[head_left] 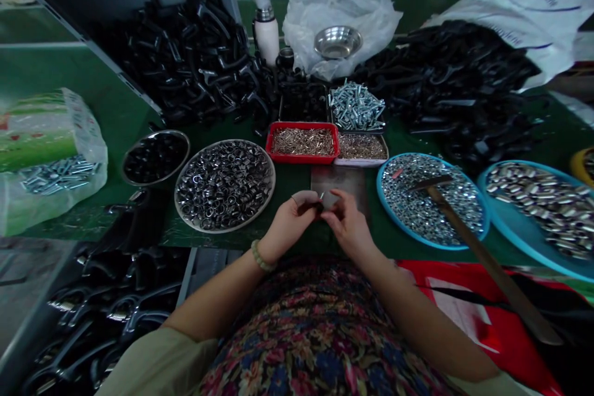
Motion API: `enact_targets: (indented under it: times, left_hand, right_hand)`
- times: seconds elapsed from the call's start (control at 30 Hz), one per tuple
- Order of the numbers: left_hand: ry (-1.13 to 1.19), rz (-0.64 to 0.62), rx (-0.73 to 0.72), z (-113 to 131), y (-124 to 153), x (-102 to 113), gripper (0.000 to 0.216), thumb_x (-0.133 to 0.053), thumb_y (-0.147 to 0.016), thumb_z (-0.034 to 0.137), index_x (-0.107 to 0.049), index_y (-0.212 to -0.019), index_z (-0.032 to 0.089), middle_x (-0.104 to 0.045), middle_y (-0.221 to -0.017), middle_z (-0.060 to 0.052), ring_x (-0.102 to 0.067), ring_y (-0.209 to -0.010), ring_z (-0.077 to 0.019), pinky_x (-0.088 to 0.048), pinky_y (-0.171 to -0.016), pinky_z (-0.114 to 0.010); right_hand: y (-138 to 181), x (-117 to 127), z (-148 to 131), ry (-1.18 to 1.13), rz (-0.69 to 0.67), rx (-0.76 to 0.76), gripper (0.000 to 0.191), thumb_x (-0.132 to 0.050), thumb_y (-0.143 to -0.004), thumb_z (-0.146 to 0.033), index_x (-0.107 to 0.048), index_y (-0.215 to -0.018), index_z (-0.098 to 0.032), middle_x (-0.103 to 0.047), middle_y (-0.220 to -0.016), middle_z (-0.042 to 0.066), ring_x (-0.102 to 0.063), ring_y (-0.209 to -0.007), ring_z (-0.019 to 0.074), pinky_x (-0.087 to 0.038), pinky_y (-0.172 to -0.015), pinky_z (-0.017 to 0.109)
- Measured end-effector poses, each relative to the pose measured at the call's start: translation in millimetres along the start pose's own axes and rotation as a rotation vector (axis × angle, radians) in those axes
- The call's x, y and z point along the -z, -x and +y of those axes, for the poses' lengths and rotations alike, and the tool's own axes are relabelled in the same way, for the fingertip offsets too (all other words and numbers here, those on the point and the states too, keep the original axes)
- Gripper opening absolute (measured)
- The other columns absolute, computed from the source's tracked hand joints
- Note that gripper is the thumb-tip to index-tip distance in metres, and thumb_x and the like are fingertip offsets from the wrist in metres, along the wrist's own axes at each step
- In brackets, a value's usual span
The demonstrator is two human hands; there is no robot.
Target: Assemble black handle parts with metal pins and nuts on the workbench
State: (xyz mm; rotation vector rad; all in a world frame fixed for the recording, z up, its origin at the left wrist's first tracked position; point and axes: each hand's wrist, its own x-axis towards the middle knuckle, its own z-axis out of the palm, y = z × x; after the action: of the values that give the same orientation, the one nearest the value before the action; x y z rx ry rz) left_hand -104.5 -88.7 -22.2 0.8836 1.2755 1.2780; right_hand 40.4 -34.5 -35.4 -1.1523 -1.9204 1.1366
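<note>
My left hand (pixel 291 224) is closed, with thumb and fingers pinching a small dark part (pixel 319 205) that has a shiny metal bit at its top. Right beside it, my right hand (pixel 349 223) is also closed, its thumb and forefinger meeting close to that part. Whatever those right fingertips grip is too small to make out. Both hands are held over a flat metal plate (pixel 341 180) on the green table. Just beyond lie a red tray (pixel 302 159) of small pins and a pale tray (pixel 362 163) of tiny metal pieces.
Left is a round tray of metal rings (pixel 225 185) and a bowl of black parts (pixel 155 158). Right, a hammer (pixel 482 253) lies across a blue tray (pixel 434 244); another blue tray (pixel 515 223) holds metal sleeves. Black handles (pixel 185 55), bolts (pixel 356 105) and a flask (pixel 266 34) stand behind.
</note>
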Motion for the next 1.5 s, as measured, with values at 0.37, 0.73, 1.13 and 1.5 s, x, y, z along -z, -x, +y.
enact_targets:
  times: [0.37, 0.73, 1.13, 1.5]
  left_hand:
    - [-1.511, -0.126, -0.2, 47, -62, 159, 0.026, -0.047, -0.087, 0.02, -0.071, -0.096, 0.019, -0.066, -0.111, -0.01, -0.057, -0.107, -0.0249, -0.036, -0.104, -0.043]
    - [-0.726, 0.085, 0.144, 53, -40, 81, 0.022, -0.067, -0.074, 0.043, -0.068, -0.088, 0.026, -0.073, -0.09, 0.002, -0.067, -0.094, -0.0246, -0.052, -0.09, -0.039]
    - [-0.576, -0.502, -0.166, 19, -87, -121, 0.026, -0.06, -0.085, 0.029, -0.058, -0.11, 0.02, -0.069, -0.096, -0.006, -0.066, -0.089, -0.0196, -0.049, -0.082, -0.03]
    - [-1.248, -0.559, -0.498, -23, -108, -204, 0.027, -0.036, -0.094, 0.016, -0.056, -0.113, 0.018, -0.064, -0.101, -0.013, -0.062, -0.1, -0.0241, -0.045, -0.09, -0.037]
  right_hand:
    - [6, 4, 2, -0.478, -0.052, -0.075, 0.024, -0.062, -0.084, -0.04, -0.058, -0.099, -0.021, -0.066, -0.082, 0.0, -0.068, -0.07, 0.014, -0.057, -0.07, 0.03]
    - [23, 28, 2, 0.085, -0.363, 0.431, 0.028, -0.046, -0.09, -0.014, -0.06, -0.113, -0.02, -0.066, -0.112, 0.009, -0.063, -0.104, 0.0174, -0.051, -0.09, 0.03]
    - [64, 124, 54, -0.024, 0.239, 0.154, 0.032, -0.045, -0.091, -0.018, -0.058, -0.119, -0.027, -0.069, -0.11, 0.006, -0.068, -0.098, 0.0185, -0.054, -0.089, 0.038]
    - [98, 151, 82, -0.28, 0.446, -0.089, 0.023, -0.054, -0.091, -0.033, -0.059, -0.112, -0.026, -0.068, -0.102, 0.005, -0.07, -0.087, 0.0176, -0.058, -0.084, 0.038]
